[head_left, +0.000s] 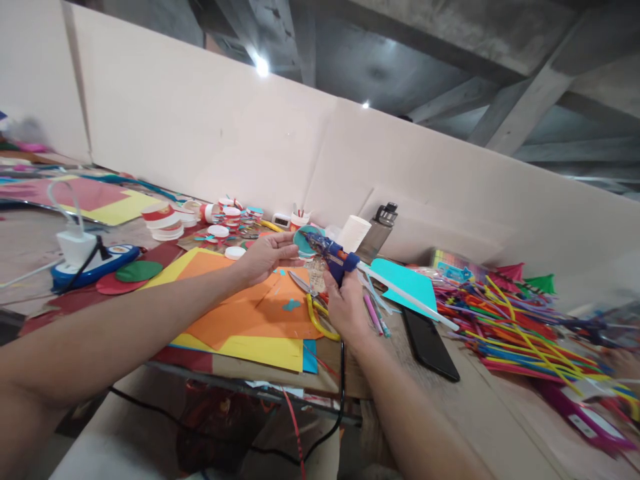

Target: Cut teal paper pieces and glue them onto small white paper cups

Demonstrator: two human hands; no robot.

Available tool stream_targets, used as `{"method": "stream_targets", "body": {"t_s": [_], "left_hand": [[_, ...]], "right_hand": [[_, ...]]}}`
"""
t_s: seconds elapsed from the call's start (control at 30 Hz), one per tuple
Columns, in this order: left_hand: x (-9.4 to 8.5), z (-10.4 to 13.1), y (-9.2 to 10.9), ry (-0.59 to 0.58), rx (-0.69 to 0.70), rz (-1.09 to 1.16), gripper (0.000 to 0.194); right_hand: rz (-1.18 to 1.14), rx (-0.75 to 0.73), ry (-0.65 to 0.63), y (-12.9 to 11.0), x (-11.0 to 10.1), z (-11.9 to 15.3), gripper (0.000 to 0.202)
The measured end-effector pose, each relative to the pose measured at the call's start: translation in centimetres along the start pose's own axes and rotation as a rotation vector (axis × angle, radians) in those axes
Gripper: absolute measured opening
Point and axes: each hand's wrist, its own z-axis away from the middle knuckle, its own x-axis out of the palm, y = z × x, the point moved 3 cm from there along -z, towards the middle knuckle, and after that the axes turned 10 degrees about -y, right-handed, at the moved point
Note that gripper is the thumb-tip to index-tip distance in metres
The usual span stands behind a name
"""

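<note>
My right hand (pixel 347 305) is wrapped round the handle of a blue hot glue gun (pixel 341 261), and a long white glue stick (pixel 407 298) sticks out of its back. The gun's nozzle points left, at a round teal paper piece (pixel 302 243). My left hand (pixel 270 257) pinches that piece at its left edge; whether nozzle and paper touch, I cannot tell. Below both hands lie scissors (pixel 316 319) with yellow handles, on orange paper (pixel 235 317) with small teal scraps.
Red-and-white paper cups (pixel 163 221) stand at the back left, near a blue power strip (pixel 100 263). A bottle (pixel 379 233) stands behind the gun. To the right are a black phone (pixel 429 343) and a heap of pipe cleaners (pixel 530 327). A black cable (pixel 343 387) hangs over the table edge.
</note>
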Motion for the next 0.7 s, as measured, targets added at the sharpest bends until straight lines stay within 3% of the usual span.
{"method": "stream_targets", "body": {"t_s": [0.4,0.7], "left_hand": [[-0.75,-0.31,0.5,0.006,0.043,-0.031,0.041],[-0.33,-0.09,0.51,0.022,0.086,0.04,0.034]], "right_hand": [[0.021,-0.042,-0.093,-0.21,0.07,0.15,0.036],[0.01,-0.06,-0.042,-0.09,-0.13,0.38,0.033]]}}
